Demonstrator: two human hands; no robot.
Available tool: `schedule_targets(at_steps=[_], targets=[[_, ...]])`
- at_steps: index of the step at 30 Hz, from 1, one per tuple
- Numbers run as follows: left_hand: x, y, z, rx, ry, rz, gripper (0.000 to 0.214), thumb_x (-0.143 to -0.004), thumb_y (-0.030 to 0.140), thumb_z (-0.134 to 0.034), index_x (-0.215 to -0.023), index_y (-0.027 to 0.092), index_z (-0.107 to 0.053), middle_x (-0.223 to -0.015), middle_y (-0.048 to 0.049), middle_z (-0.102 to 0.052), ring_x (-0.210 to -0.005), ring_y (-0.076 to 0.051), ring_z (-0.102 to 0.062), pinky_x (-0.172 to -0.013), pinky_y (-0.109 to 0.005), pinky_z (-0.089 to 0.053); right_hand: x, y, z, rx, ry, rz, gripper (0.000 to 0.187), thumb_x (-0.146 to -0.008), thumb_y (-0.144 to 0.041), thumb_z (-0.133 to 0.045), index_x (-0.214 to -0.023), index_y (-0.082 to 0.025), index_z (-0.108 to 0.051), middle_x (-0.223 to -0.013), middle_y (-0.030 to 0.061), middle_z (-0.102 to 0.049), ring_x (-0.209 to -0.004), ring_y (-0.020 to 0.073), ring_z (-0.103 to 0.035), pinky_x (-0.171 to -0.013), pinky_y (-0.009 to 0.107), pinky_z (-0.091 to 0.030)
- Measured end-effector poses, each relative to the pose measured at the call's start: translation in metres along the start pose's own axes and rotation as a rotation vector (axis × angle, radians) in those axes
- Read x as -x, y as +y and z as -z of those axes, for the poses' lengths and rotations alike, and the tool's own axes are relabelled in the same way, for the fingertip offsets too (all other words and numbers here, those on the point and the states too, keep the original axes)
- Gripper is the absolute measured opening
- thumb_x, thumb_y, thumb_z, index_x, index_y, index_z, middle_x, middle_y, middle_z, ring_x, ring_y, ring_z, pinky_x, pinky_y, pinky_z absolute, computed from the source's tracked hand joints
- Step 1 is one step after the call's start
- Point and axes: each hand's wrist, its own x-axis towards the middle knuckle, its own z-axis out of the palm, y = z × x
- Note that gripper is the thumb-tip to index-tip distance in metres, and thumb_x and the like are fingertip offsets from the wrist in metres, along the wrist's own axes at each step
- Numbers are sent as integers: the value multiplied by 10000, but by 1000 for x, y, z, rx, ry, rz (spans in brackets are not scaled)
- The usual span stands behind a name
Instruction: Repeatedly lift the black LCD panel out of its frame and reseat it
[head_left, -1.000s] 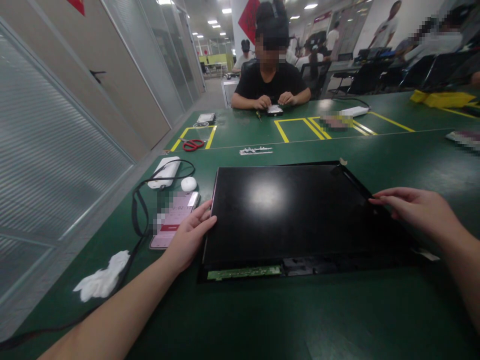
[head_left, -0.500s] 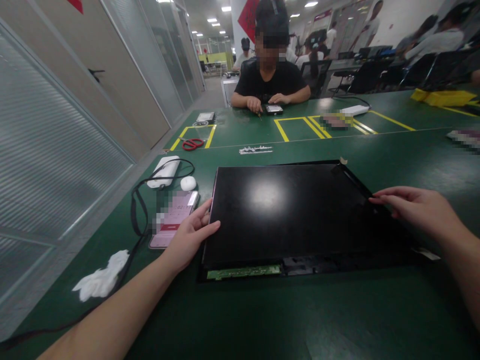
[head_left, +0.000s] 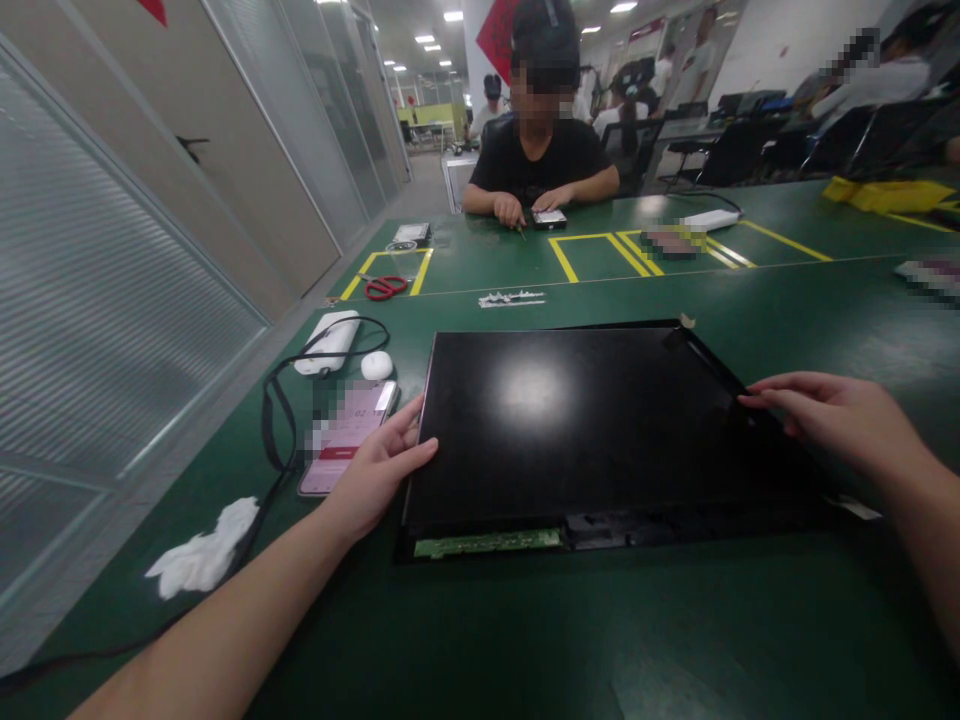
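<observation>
A black LCD screen panel point(head_left: 585, 430) lies over a black frame point(head_left: 675, 530) on the table. A green circuit board strip point(head_left: 487, 543) shows along its near edge. At the panel's left edge my left hand point(head_left: 386, 465) grips it, thumb on top and fingers at the side and below. On the other side my right hand point(head_left: 832, 415) pinches the frame's right edge between thumb and forefinger. The panel looks slightly raised and shifted left against the frame. Whether its right end touches the frame I cannot tell.
Left of the panel lie a phone point(head_left: 349, 440), a white earbud case point(head_left: 376, 366), a white power bank point(head_left: 328, 342) with a black strap, and crumpled tissue point(head_left: 204, 550). Red-handled scissors point(head_left: 385, 288) lie farther back. Across the table point(head_left: 480, 640) a person point(head_left: 541, 160) handles a hard drive point(head_left: 550, 217).
Both hands keep their grip, and the panel has barely moved. Its near left corner seems very slightly shifted.
</observation>
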Motion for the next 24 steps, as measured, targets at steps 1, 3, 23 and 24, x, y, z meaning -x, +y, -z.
schedule_targets(at_steps=[1,3,23,24], targets=[[0,0,0,3,1,0,850,-701,236,-890,-1476,256,-541,-1242,-100,-769,-1135,-342,-723,-950,-418,-610,0,-1,0,-1,-3,-11,326,-593,-470,-615,-776,-242,-757,-767,60,-778,-490,191,-552,-611,389,-468],[0,1,-1,5,6,2,849,-692,236,-897,-1467,257,-550,-1232,-97,-774,-1133,-344,-724,-940,-414,-615,1,-2,1,-12,-11,-40,327,-592,-452,-612,-788,-232,-754,-787,68,-781,-494,187,-551,-604,381,-465],[0,-3,3,-28,31,-9,981,-702,265,-918,-1518,185,-378,-994,-51,-827,-881,-258,-794,-795,-342,-645,-4,6,-1,-37,-8,-70,333,-598,-440,-624,-828,-240,-759,-839,57,-784,-508,181,-545,-618,379,-466],[0,-3,3,-28,39,-8,988,-697,263,-921,-1516,183,-374,-987,-49,-827,-878,-256,-795,-796,-339,-643,-4,6,-1,-37,-6,-69,331,-598,-439,-626,-826,-240,-759,-829,57,-783,-505,182,-546,-612,377,-465]])
